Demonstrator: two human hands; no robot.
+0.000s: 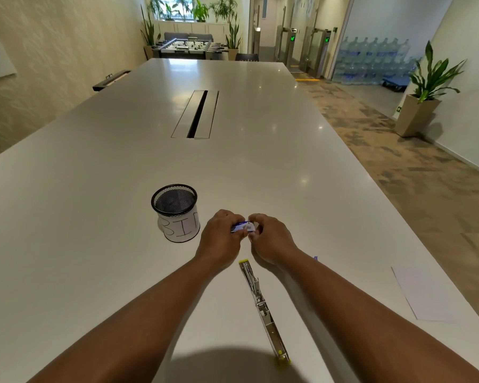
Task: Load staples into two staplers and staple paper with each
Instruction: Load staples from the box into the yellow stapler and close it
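Observation:
A small blue and white staple box (242, 226) is held just above the white table (94, 175), between both hands. My left hand (221, 234) grips its left end and my right hand (270, 237) pinches its right end. A yellow and metal stapler (263, 308) lies swung fully open and flat on the table, just near of the hands, between my forearms. A white sheet of paper (426, 294) lies at the right edge of the table. A small blue thing (315, 258) peeks out behind my right wrist; I cannot tell what it is.
A black mesh cup (176, 212) with a white label reading "BIN" stands left of the hands. A cable slot (197, 114) is set into the table's middle farther away. The table's right edge drops to carpeted floor with a potted plant (426, 87).

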